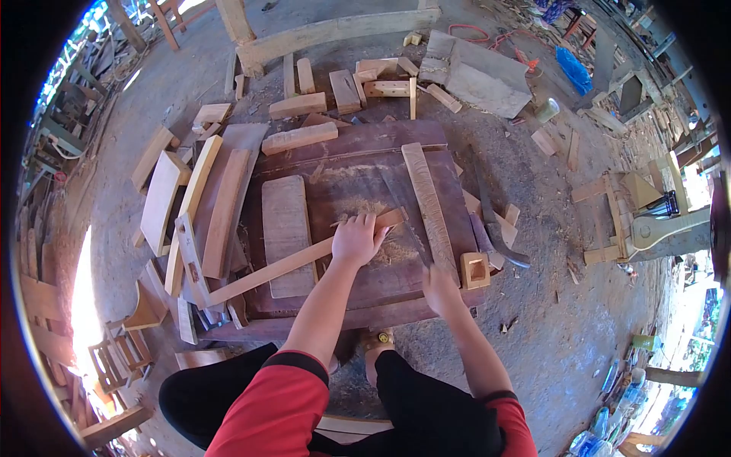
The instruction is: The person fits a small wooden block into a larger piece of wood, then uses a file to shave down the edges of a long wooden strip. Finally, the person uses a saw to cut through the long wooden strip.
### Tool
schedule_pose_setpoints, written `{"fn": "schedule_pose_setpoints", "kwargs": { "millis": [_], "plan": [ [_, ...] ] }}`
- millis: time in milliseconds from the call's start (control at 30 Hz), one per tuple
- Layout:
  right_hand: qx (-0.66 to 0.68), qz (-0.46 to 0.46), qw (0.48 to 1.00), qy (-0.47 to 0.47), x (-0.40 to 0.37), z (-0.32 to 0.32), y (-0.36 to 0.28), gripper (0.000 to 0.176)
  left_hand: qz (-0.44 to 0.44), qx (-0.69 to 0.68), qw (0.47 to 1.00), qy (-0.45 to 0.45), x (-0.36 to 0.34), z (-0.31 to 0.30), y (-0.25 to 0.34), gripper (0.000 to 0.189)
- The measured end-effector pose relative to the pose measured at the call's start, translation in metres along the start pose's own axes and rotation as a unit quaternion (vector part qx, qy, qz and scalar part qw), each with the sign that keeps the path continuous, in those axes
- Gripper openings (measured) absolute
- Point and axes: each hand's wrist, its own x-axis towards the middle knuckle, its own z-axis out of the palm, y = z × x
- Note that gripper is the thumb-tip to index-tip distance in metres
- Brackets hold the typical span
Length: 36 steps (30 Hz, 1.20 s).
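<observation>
My left hand [356, 241] is closed over a long, narrow wooden strip [282, 270] near its upper right end. The strip slants across a dark reddish wooden board [350, 314]. Close to my body on the right, my closed right hand [440, 291] holds a thin, dark blade-like tool [415, 238], whose handle is hidden in the fist. The blade passes beside the strip's end. Sawdust lies around that end. A flat wood block [283, 221] rests left of my left hand, and a rough wooden bar [430, 202] lies right of the blade.
Wood pieces [225, 206] are stacked at the board's left, with more offcuts [298, 106] beyond its far edge. On the right are a curved dark tool [499, 236] and a small block with a square hole [475, 270]. A wooden frame [343, 30] stands ahead.
</observation>
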Motion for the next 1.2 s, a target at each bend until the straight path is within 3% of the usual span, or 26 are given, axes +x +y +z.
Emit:
{"fn": "schedule_pose_setpoints", "kwargs": {
  "millis": [200, 500, 567, 800, 900, 1000, 1200],
  "plan": [
    [-0.007, 0.055, 0.998, -0.035, -0.063, -0.006, 0.022, 0.032, -0.001, -0.014, 1.0, -0.001, 0.0, 0.002, -0.002, 0.034],
    [-0.016, -0.032, 0.999, 0.0, 0.08, 0.004, -0.037, 0.038, 0.01, -0.012, 1.0, 0.026, -0.001, 0.003, -0.002, 0.036],
    [-0.017, -0.003, 1.0, 0.002, 0.073, 0.0, -0.045, 0.037, 0.001, -0.008, 1.0, 0.021, -0.001, 0.002, -0.001, 0.036],
    [0.003, 0.028, 1.0, -0.008, -0.045, 0.02, 0.034, 0.032, 0.008, 0.004, 1.0, -0.002, -0.001, 0.001, -0.003, 0.04],
    [0.02, 0.045, 0.999, -0.017, -0.056, 0.011, 0.04, 0.033, 0.013, 0.004, 1.0, 0.005, -0.001, 0.001, -0.004, 0.039],
    [0.044, -0.035, 0.998, 0.019, -0.018, 0.02, 0.036, 0.033, 0.01, -0.001, 1.0, 0.003, 0.0, 0.0, -0.003, 0.038],
    [-0.009, -0.006, 1.0, 0.009, 0.056, 0.003, -0.035, 0.036, 0.002, -0.008, 1.0, 0.018, -0.001, 0.002, -0.001, 0.035]
  ]
}}
